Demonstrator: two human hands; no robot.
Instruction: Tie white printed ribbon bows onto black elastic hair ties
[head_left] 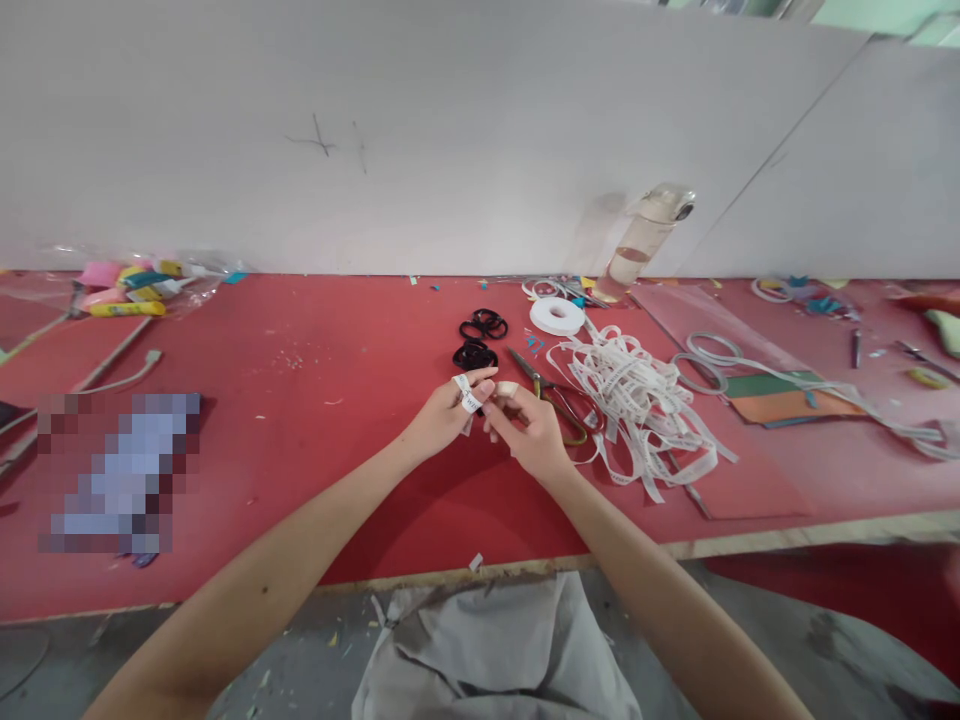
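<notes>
Nearest is grey cloth over the person's lap, just below the table's front edge. A small paper scrap lies on that edge.

Both hands meet over the red table, a little above its surface. The left hand is curled nearly closed, with thumb and forefinger pinching a short white printed label that wraps over the fingertips. The right hand is curled too, its fingertips against the left hand's, right beside the label; I cannot tell whether it grips the label. 1 of its fingers wears a pale wrap.

Just right of the right hand lie scissors, blades pointing away to the left. Their handles touch a loose heap of white label strips. Further right are coloured card sheets and white rings.

Just beyond the hands sit 2 clumps of black hair ties, the nearer and the farther. A white tape roll lies flat to their right. Behind it a clear bottle leans against the white wall.

At far left, by the wall, a clear bag holds pink and yellow items.
</notes>
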